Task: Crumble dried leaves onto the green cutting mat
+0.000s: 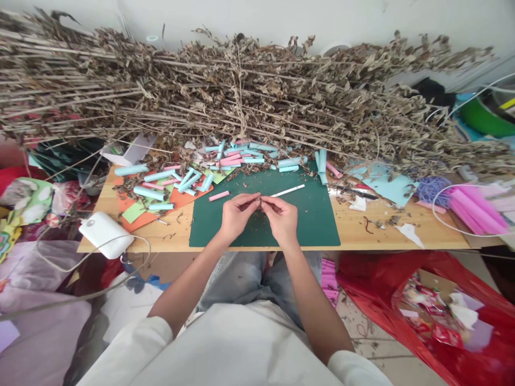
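Dried plants (pixel 241 96) are heaped along the far side of a wooden table (pixel 434 228), on which a green mat (pixel 317 222) is laid. Over this mat, the left hand (pixel 237 214) and the right hand (pixel 282 217) are held with fingertips meeting; whether something small is pinched there cannot be told. A white stick (pixel 290 190) is placed on the mat, just beyond the right hand. One pink tube (pixel 219 196) is seen left of the left hand, and blue rolls (pixel 153 193) are scattered farther left.

We can't ID what's btwn our L hand (pixel 238 215) & R hand (pixel 280 217), too sm.; red plastic bag (pixel 372 292) cut off @ btm.
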